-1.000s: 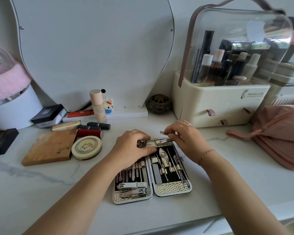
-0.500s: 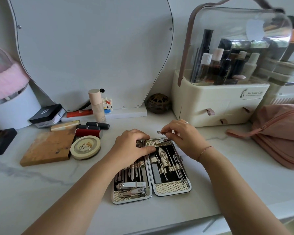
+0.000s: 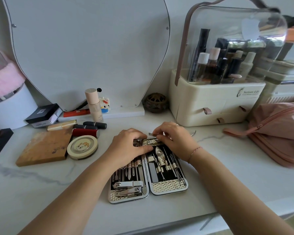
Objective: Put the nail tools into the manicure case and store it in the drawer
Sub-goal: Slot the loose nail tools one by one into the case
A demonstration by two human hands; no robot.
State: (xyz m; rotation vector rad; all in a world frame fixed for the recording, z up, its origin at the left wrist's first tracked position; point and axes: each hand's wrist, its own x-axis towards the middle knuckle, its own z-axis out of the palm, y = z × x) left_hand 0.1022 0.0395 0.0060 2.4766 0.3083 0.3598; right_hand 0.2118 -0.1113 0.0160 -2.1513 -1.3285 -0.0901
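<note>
Head view, centre: manicure case (image 3: 168, 188) is pressed down by left hand (image 3: 127, 148); nail tool (image 3: 152, 134) is pinched by right hand (image 3: 175, 139). Judged stiff, slippery; ridged end preferred.

Soft daylight, bright glare on clear lid (image 3: 255, 29) upper right; wide-angle edge bending, corners slightly blurred
</note>
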